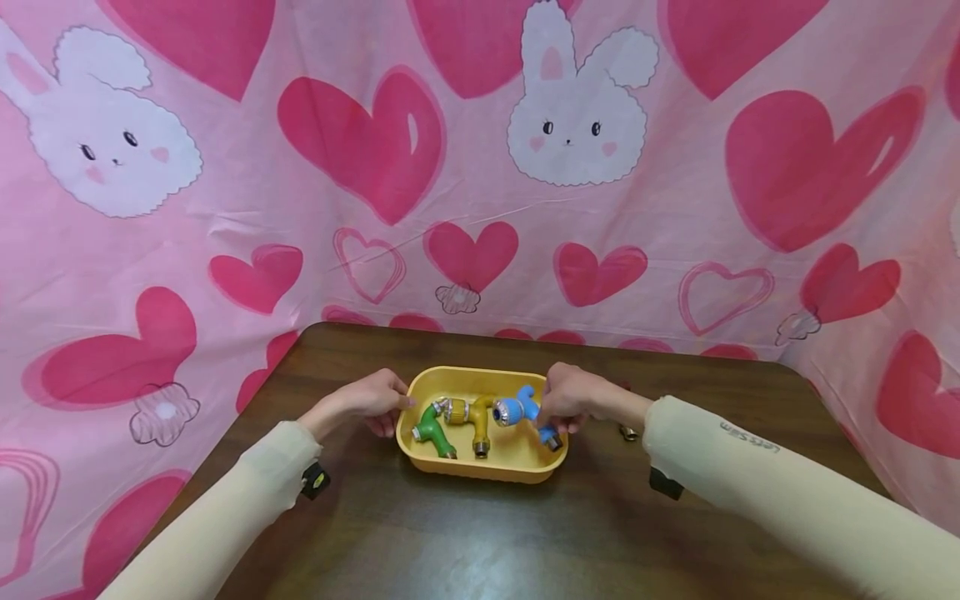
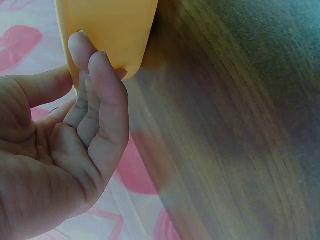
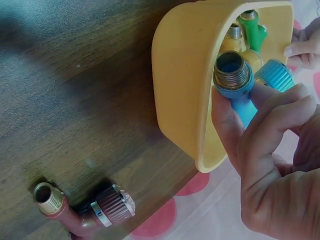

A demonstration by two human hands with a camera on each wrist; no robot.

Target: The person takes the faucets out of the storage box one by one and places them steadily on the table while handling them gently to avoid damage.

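My left hand (image 1: 378, 402) pinches the left end of a yellow plastic tub (image 1: 487, 472), thumb on one side of the wall and fingertips on the other, as the left wrist view (image 2: 75, 125) shows. At the tub's right end, my right hand (image 1: 576, 395) holds a blue angle valve (image 1: 513, 411) between thumb and fingers. Its threaded metal end (image 3: 231, 72) points toward the right wrist camera. Inside the tub lie a green valve (image 1: 432, 429) on the left and a dark yellow valve (image 1: 480, 415) with a ribbed knob beside it.
A dark red valve (image 3: 82, 223) lies on the brown wooden table (image 1: 450, 542), outside the tub on the right; my right arm mostly hides it in the head view. A pink cloth (image 1: 480, 192) with hearts and rabbits hangs behind the table and along its sides.
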